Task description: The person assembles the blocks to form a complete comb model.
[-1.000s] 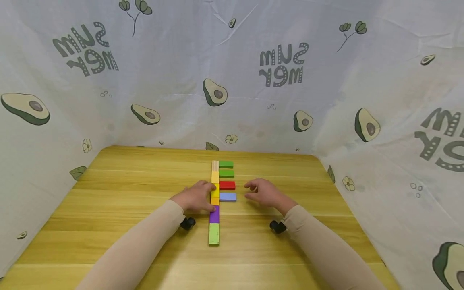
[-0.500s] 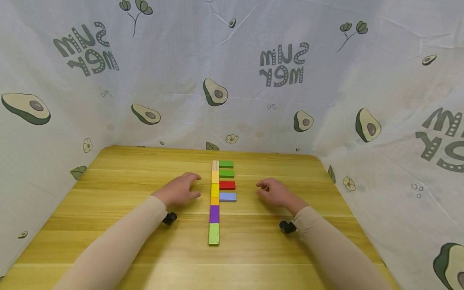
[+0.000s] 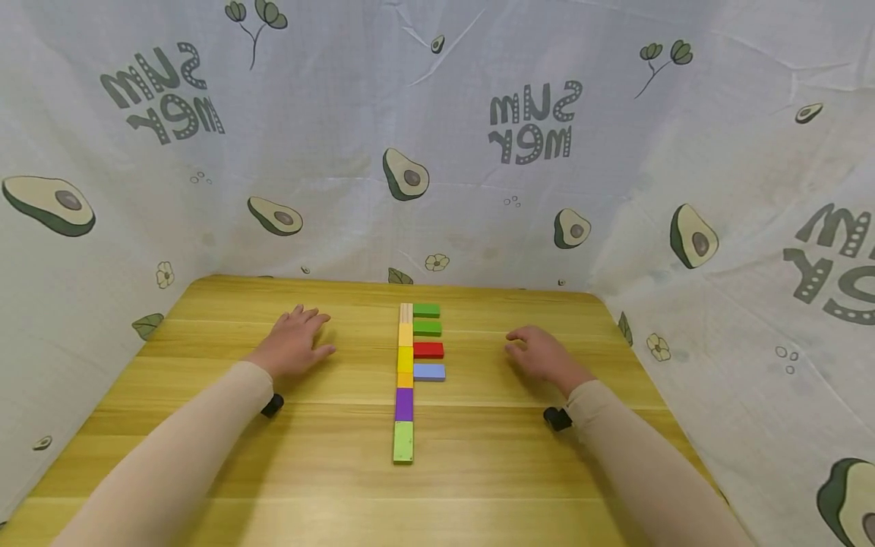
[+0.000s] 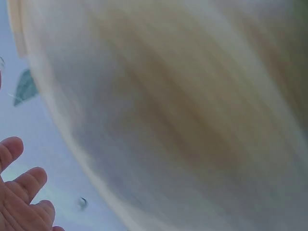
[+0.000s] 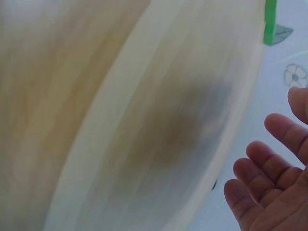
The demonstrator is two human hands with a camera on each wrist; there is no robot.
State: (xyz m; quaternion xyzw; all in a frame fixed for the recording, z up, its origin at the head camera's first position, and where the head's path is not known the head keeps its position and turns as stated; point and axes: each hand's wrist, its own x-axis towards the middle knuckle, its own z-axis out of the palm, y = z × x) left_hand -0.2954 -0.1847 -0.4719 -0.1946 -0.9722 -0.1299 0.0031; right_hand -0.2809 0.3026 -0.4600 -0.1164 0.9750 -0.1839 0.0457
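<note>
A straight column of wooden blocks lies on the table, running from a natural wood block (image 3: pixel 406 312) at the far end through a pale orange block (image 3: pixel 406 334), a yellow block (image 3: pixel 405 359), a small orange block (image 3: pixel 405 380) and a purple block (image 3: pixel 404 404) to a light green block (image 3: pixel 403 441). Off its right side stick two green blocks (image 3: pixel 427 327), a red block (image 3: pixel 428 350) and a light blue block (image 3: pixel 429 372). My left hand (image 3: pixel 292 343), fingers spread, is left of the column and holds nothing. To the right, my right hand (image 3: pixel 540 355) is empty, its fingers relaxed.
The wooden table (image 3: pixel 478 486) has a printed cloth (image 3: pixel 328 137) hanging behind it and at both sides. A small black camera (image 3: pixel 272 405) sits at the left wrist, another black camera (image 3: pixel 557 418) at the right.
My left hand has let go of the column at its yellow and purple blocks and drawn away left. My right hand has moved right, away from the blocks, which stay in place.
</note>
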